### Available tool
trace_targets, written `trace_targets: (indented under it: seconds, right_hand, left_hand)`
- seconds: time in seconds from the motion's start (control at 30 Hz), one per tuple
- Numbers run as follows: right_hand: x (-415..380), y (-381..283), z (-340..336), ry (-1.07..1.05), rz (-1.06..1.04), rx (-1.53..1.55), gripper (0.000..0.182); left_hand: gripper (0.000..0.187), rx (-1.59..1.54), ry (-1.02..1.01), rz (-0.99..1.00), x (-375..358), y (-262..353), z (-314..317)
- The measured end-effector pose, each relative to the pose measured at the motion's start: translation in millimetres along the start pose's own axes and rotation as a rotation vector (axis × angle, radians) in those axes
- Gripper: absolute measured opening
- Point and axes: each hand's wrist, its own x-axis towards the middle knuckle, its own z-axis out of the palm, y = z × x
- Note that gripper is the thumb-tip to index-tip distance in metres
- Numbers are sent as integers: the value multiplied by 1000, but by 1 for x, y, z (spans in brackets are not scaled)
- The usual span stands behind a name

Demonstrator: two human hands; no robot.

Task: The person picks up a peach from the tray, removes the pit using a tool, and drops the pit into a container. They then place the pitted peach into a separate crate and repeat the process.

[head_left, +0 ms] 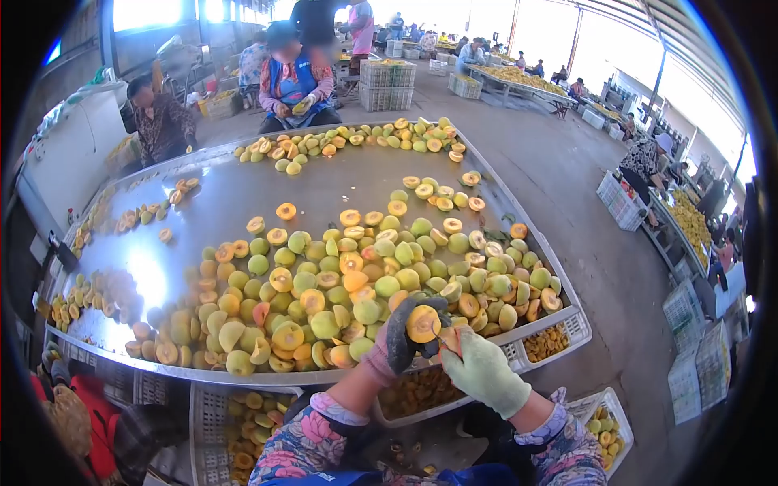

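Observation:
My left hand (402, 338), in a dark glove, is closed around a halved fruit (423, 324), its orange cut face and pit side turned up. Right beside it, my right hand (486, 373), in a pale green glove, has its fingers pinched together at the fruit's edge; what sits between them is too small to name. Both hands are over the near edge of the metal table (324, 182). A large heap of green and orange halved fruit (324, 325) lies just beyond them.
Crates of fruit stand below the table edge, at the left (198, 429), beneath my hands and at the right (612, 433). Across the table sits a co-worker (296, 81), another at the far left (162, 121). Stacked crates (387, 85) stand behind.

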Motion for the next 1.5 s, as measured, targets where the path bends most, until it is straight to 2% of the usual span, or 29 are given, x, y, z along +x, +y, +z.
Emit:
trace_targets:
  seconds: [0.03,0.1,0.13,0.2,0.33,0.4,0.43,0.5,0.57,0.63,0.7,0.77,0.8,0.83,0.87,0.9,1.03,1.1,1.17,1.23,1.3,1.37,1.4,1.47,1.5]
  right_hand:
    - [2,3,3,12,-39,-56,25]
    - [6,5,5,26,-79,-109,24]
    - [8,5,6,-1,-75,-112,26]
    - [10,4,7,-32,-68,-111,28]
    - [12,1,15,-55,-32,-148,27]
    - [13,1,20,-64,-22,-141,28]
    - [13,2,24,-74,-37,-110,27]
    - [12,6,31,-87,-51,-74,27]
    - [10,12,38,-34,-161,35,26]
    - [10,7,38,-79,-121,140,25]
    - [10,2,35,-121,-79,247,24]
    - [11,0,33,-310,321,466,26]
    - [10,7,36,-307,320,468,26]
    - [9,18,41,-182,98,167,24]
    - [8,18,40,-55,-118,-134,23]
    - [7,17,35,-53,-112,-135,23]
    - [8,13,21,-97,-144,-219,28]
    - [9,17,25,-97,-186,-227,29]
    - [7,20,31,-96,-82,-106,29]
    - [5,24,38,-100,-68,-7,29]
    - [6,22,40,-106,-56,92,29]
    - [7,14,38,-289,233,402,29]
    - [7,8,33,-289,233,405,29]
    - [9,-4,19,-514,524,744,31]
    - [11,-8,14,-516,519,742,31]
  left_hand:
    - [46,2,-1,-3,0,-1,0]
    - [42,366,9,109,-2,1,1]
    - [42,368,9,107,-2,5,1]
    - [42,853,-104,341,-4,21,9]
    - [34,813,-65,393,-1,6,1]
    - [41,558,158,-19,3,-4,-12]
    - [41,558,160,-21,2,-9,-16]
    - [33,885,105,415,-1,-7,-10]
    - [29,975,132,465,-4,-3,1]
    - [25,1063,153,518,-3,-8,-4]
    - [29,1129,244,394,1,-22,-21]
    - [34,1035,182,377,-3,-15,-14]
    - [39,940,122,364,-4,-8,-10]
    - [39,942,118,366,-2,-5,-12]
    - [45,997,-8,470,-1,-2,-16]
    - [51,1046,-135,571,0,-2,-19]
    - [55,1051,-136,693,1,-15,-28]
    - [59,1186,-46,704,1,-18,-25]
    - [57,1235,-47,659,0,-14,-21]
    - [55,1282,-49,614,0,-10,-14]
    - [32,1417,46,678,-1,-8,-8]
    - [34,1340,80,671,1,-18,-14]
    - [37,1261,114,668,2,-21,-17]
    - [38,1219,58,662,1,-16,-17]
    - [39,1176,3,659,1,-10,-12]
